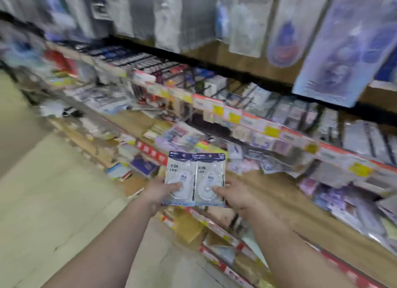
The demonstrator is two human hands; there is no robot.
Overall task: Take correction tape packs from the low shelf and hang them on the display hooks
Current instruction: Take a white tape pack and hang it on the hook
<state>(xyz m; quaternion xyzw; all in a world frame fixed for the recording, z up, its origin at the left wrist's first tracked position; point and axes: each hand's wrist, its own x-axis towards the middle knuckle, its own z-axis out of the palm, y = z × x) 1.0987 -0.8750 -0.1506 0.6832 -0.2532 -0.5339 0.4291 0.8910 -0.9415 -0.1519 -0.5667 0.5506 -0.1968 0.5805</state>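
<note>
Both my hands hold a correction tape pack (195, 176) upright in front of the shelves. It is a clear twin pack with two white dispensers side by side and a dark blue header strip. My left hand (158, 193) grips its lower left edge, thumb on the front. My right hand (233, 194) grips its lower right edge the same way. The pack is in the air above the front edge of the low wooden shelf (285, 204). Hanging packs on display hooks (245, 19) fill the top of the view, blurred.
A middle shelf with a red and yellow price strip (236, 113) runs diagonally above the pack, crowded with stationery. More packets (335, 193) lie on the low shelf to the right. Below sits a bottom shelf with boxes (189, 225). Pale floor tiles (53, 201) lie on the left.
</note>
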